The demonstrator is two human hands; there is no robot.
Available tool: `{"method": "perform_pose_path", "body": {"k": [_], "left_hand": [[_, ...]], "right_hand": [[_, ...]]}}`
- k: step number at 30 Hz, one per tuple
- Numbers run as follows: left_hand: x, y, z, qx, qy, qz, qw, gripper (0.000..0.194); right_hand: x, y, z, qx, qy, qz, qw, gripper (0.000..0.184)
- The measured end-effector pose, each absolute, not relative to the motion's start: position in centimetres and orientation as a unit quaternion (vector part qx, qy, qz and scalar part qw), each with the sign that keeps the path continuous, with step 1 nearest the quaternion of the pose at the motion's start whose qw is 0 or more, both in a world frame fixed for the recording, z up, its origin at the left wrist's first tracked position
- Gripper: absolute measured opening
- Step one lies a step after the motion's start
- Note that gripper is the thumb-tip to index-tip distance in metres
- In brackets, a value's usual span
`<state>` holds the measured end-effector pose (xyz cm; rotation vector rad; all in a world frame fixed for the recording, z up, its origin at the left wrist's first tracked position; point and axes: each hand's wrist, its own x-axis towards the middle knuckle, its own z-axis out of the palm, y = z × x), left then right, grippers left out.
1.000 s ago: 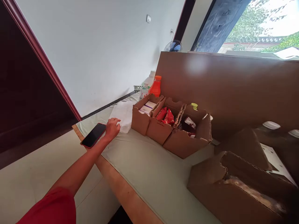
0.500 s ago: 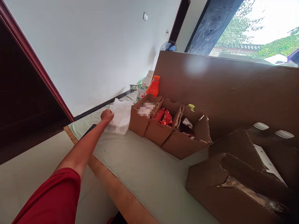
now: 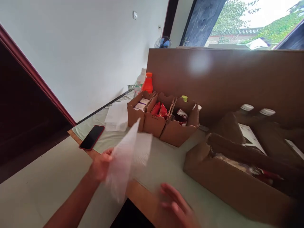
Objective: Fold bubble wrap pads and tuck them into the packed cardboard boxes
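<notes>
My left hand (image 3: 101,164) is closed on the edge of a thin white plastic bag (image 3: 128,158), held up in the air over the table's near edge. The bag is smeared by motion. My right hand (image 3: 177,205) comes in low at the front with its fingers spread, holding nothing, a little right of the bag. Behind, a flat stack of white bags (image 3: 116,116) lies on the pale green table (image 3: 166,164), left of the small boxes.
Three small open cardboard boxes (image 3: 163,122) with packets stand mid-table. A larger cardboard box (image 3: 237,186) is at the right. A red-cased phone (image 3: 91,137) lies at the table's left corner. Bottles (image 3: 147,84) stand at the back by a tall cardboard sheet (image 3: 225,79).
My left hand took a white bag from the stack and pulled it back toward me. My right hand has come into view at the bottom. The camera has shifted right.
</notes>
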<state>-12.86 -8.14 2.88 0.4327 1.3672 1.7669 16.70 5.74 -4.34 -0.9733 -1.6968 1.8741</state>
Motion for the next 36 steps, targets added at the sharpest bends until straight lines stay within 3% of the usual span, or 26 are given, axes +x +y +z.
{"method": "perform_pose_path", "body": {"k": [2,4,6,9,11,13,16,18,21,24,27,30,33,36], "left_hand": [[-8.7,-8.4,1.2,0.157,0.494,0.688,0.507,0.026],[-5.4,-8.1,-0.4,0.135,0.453,0.667,0.576,0.026],[-3.5,-7.7,-1.5,0.120,0.436,0.648,0.613,0.026],[-2.9,-7.0,-2.2,0.128,0.450,0.619,0.631,0.026],[-3.2,-6.7,-2.1,0.138,0.478,0.616,0.610,0.024],[-3.2,-6.4,-1.6,0.181,0.540,0.628,0.530,0.032],[-1.8,-6.0,-0.5,0.313,0.637,0.583,0.396,0.073],[-0.6,-5.5,0.0,0.374,0.674,0.525,0.360,0.089],[-0.4,-4.8,-0.1,0.361,0.696,0.507,0.358,0.064],[-2.5,-4.6,-0.6,0.274,0.646,0.532,0.475,0.044],[-4.3,-4.8,-0.9,0.216,0.603,0.517,0.568,0.047],[-4.2,-5.1,-1.1,0.202,0.602,0.493,0.595,0.050],[-3.4,-4.9,-1.7,0.208,0.614,0.502,0.572,0.059],[-3.5,-4.6,-2.7,0.207,0.645,0.518,0.522,0.081]], "right_hand": [[14.5,5.1,-3.1,-0.272,-0.501,0.803,0.175,0.073],[13.6,5.1,-1.6,-0.240,-0.448,0.846,0.159,0.078],[14.1,5.7,-0.4,-0.265,-0.445,0.834,0.189,0.073],[15.9,6.9,0.6,-0.361,-0.476,0.756,0.269,0.051],[16.9,7.2,0.9,-0.397,-0.501,0.709,0.300,0.036],[17.2,7.1,1.0,-0.395,-0.532,0.679,0.315,0.034],[16.9,6.4,1.5,-0.395,-0.562,0.655,0.314,0.030],[16.6,6.0,2.0,-0.391,-0.579,0.649,0.301,0.038],[17.0,5.9,2.8,-0.363,-0.634,0.617,0.293,0.035],[18.4,6.6,3.3,-0.365,-0.660,0.579,0.311,0.029],[19.4,7.9,2.9,-0.386,-0.669,0.539,0.334,0.027],[18.7,10.0,1.7,-0.391,-0.689,0.506,0.342,0.025],[17.2,12.3,-0.1,-0.396,-0.707,0.481,0.335,0.023],[17.7,13.2,-2.2,-0.414,-0.719,0.456,0.322,0.029]]}}
